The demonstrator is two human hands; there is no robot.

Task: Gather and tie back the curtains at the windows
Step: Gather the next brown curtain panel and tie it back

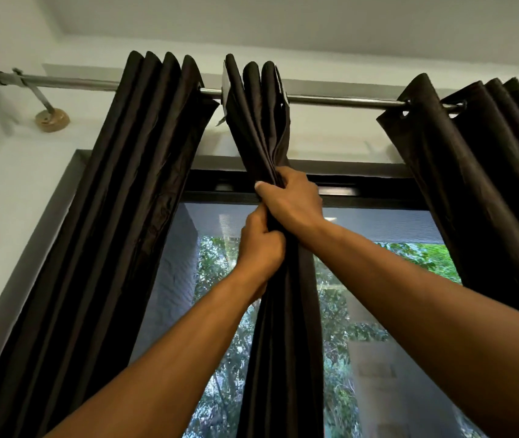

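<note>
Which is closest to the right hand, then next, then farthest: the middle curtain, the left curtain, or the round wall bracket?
1. Middle curtain: gripped by the right hand.
2. Left curtain: hanging further left.
3. Round wall bracket: far left on the wall, farthest.

The middle curtain (264, 128) bunched in my hands is dark cloth with a faint satin sheen, creased; the rod (340, 101) at twelve o'clock is smooth brushed metal; its bracket base (52, 120) at ten o'clock looks like wood; walls matt.
</note>
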